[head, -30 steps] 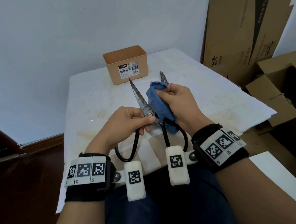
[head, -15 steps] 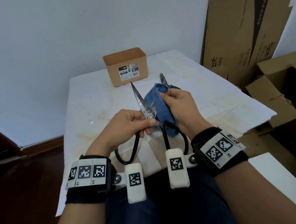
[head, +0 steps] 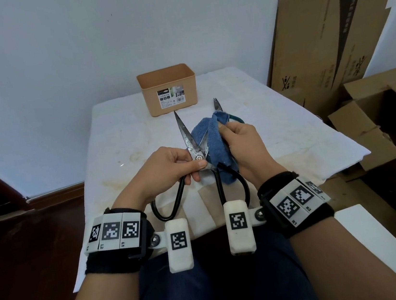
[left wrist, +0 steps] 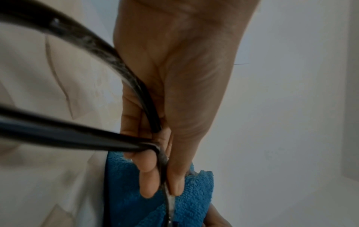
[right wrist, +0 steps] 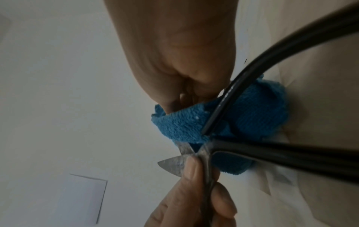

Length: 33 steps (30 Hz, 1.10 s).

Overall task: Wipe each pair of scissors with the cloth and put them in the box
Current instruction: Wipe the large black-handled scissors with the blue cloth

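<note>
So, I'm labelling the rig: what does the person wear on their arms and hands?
Bare forearms, no sleeves or gloves. Each wrist carries a black band with white tiles bearing black square-code markers, plus a white camera pod with its own marker. No cables show.

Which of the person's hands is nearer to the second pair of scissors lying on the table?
Right. The right hand, gripping the blue cloth, is just in front of the green-handled scissors. The left hand, pinching the black-handled scissors at the pivot, is farther away.
</note>
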Each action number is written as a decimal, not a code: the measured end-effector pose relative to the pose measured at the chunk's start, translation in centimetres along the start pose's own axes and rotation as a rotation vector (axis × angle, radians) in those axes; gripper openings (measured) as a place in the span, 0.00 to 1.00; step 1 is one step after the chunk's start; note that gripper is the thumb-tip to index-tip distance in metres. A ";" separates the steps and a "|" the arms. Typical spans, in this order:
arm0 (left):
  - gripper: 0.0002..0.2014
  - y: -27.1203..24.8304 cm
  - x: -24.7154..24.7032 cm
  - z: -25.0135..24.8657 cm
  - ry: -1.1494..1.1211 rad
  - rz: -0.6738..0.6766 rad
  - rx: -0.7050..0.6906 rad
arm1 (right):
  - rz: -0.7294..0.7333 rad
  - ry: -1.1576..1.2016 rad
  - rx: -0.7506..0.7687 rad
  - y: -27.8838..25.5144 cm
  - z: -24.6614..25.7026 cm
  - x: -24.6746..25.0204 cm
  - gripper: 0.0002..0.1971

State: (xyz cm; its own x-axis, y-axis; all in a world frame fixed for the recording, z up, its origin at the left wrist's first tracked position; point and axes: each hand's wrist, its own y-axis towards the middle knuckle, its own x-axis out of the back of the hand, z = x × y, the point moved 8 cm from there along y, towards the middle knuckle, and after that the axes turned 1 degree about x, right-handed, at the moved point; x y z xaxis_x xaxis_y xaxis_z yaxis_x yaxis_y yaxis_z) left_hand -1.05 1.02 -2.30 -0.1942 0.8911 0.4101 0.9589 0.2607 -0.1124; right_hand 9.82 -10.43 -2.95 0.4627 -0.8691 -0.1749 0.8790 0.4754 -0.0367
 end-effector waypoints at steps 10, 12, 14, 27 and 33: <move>0.18 -0.4 1.1 0.0 0.042 -0.040 0.012 | -0.173 0.004 -0.038 1.0 0.0 2.6 0.13; 0.18 -0.4 1.2 -0.1 0.049 -0.044 0.011 | -0.146 0.053 -0.052 1.0 -0.1 2.4 0.10; 0.18 -0.4 1.2 -0.2 0.055 -0.043 0.009 | -0.098 0.098 -0.051 0.8 0.2 1.8 0.10; 0.13 -0.2 0.2 -1.2 0.075 0.013 -0.004 | -0.072 -0.094 0.118 0.5 2.1 0.6 0.07; 0.14 -0.1 0.1 -1.1 0.055 0.024 -0.010 | -0.101 -0.132 0.117 0.6 2.0 1.0 0.13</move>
State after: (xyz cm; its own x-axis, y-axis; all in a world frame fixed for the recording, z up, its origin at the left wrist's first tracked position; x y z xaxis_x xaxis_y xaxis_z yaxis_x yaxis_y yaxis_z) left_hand -0.89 0.68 -1.23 -0.1599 0.8753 0.4563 0.9651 0.2358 -0.1142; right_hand 11.01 -11.28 -1.14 0.3756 -0.9257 -0.0452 0.9256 0.3722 0.0689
